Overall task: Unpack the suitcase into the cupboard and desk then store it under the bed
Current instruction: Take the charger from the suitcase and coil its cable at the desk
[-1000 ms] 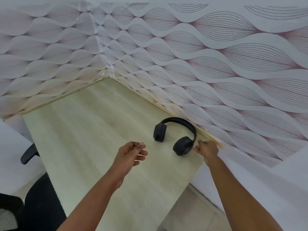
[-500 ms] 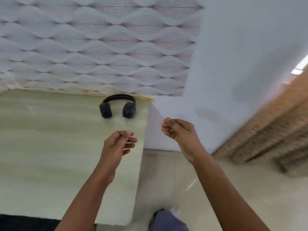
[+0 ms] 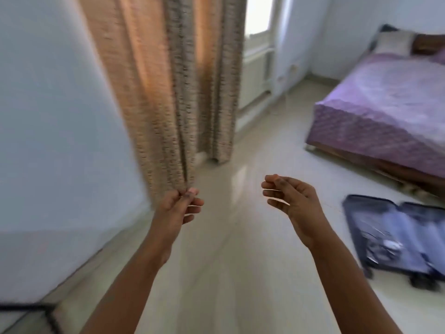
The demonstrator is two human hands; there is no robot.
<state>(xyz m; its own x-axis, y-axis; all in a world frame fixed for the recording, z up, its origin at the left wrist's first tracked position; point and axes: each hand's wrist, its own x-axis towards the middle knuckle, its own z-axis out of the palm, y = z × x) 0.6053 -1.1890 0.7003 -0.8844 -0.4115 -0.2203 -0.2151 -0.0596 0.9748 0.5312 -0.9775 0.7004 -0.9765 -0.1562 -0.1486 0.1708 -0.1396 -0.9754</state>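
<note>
The suitcase (image 3: 399, 237) lies flat and open on the floor (image 3: 231, 237) at my lower right, just in front of the bed (image 3: 385, 107) with its purple cover. Both my hands are out in front of me and carry nothing — the left hand (image 3: 179, 208) has its fingers loosely bent with the thumb resting near the fingertips, the right hand (image 3: 292, 201) is loosely curled with the palm turned inward, and the two are well apart. As I judge it, the step in hand is getting over to the case for the next item. To do it well I should turn right and face the case squarely, then crouch beside it and not stoop from a distance, so that both hands can reach into either half. The view is smeared by motion, so I can only say there seem to be some pale things and straps in the lining — what is left to unpack I cannot tell. It makes sense to look first, then take one item at a time and decide between cupboard and desk before I stand. The curtain (image 3: 168, 88) hangs close by my left hand — I should keep clear of it as I turn. The gap under the bed looks low, so the case will likely need closing before it goes there.
</note>
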